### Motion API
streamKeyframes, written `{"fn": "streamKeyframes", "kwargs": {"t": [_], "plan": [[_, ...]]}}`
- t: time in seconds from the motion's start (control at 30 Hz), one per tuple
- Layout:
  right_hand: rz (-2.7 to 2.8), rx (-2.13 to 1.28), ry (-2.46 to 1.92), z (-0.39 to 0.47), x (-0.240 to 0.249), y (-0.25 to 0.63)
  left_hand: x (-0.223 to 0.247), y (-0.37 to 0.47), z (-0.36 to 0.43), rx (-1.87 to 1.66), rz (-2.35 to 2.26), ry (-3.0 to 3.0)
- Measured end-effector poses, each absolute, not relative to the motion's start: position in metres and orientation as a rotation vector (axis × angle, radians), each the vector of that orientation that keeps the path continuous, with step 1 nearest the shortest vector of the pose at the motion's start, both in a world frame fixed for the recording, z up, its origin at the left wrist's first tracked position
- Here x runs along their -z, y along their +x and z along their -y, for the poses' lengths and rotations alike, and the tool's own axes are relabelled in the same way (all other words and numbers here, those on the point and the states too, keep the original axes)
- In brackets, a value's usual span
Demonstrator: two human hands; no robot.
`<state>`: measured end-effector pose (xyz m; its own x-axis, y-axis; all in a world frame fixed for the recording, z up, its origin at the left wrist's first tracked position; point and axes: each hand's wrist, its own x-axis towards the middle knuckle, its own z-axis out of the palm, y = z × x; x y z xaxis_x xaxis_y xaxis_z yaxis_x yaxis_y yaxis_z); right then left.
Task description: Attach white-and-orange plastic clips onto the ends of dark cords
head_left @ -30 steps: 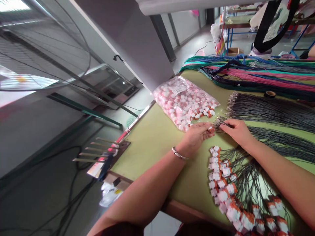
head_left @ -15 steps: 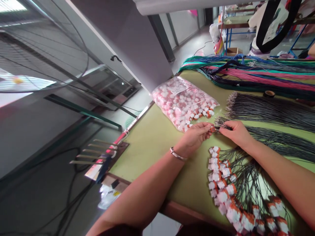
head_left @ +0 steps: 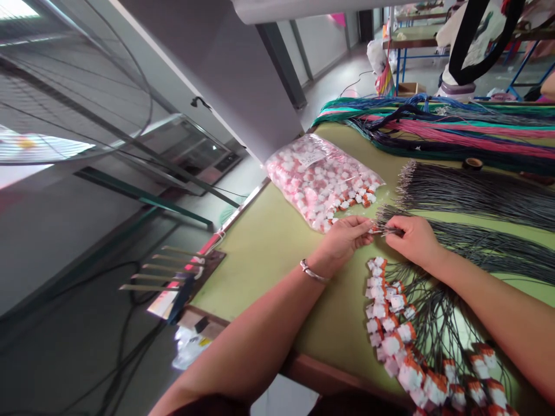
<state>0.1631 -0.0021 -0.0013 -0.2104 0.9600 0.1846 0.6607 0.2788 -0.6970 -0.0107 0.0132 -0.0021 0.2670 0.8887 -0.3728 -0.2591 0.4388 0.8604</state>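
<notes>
My left hand (head_left: 349, 234) pinches a small orange-and-white connector (head_left: 373, 227) between thumb and fingers. Close on its right, my right hand (head_left: 410, 236) is closed on the ends of thin black wires, its fingertips almost touching the connector. A bundle of black wires (head_left: 481, 245) runs off to the right behind my right hand. Beyond my left hand lies a clear bag of connectors (head_left: 321, 173), with some loose at its mouth. Nearer to me, wired connectors (head_left: 392, 345) lie in a curved row below both hands.
A second black wire bundle (head_left: 468, 190) lies farther back, with a roll of tape (head_left: 472, 164) beside it. Coloured wires (head_left: 455, 130) cross the table's far side. A metal-pronged rack (head_left: 173, 277) sits at the left edge. Part of a person shows in the background.
My right hand has shifted slightly, its fingers curled more tightly around the wires. The connector in my left hand is turned a little and less visible. The view has moved slightly.
</notes>
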Motion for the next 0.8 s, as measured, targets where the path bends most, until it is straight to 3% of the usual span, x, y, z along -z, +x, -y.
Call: {"fn": "streamKeyframes", "kwargs": {"t": [0.17,0.8], "plan": [[2.07,-0.456,-1.53,0.005,-0.005,0.163,0.001,-0.011,-0.012,-0.886,-0.978,0.847],[1.914,-0.657,-1.483,0.002,0.004,0.162,0.009,0.005,-0.008,-1.054,-1.164,0.907]]}}
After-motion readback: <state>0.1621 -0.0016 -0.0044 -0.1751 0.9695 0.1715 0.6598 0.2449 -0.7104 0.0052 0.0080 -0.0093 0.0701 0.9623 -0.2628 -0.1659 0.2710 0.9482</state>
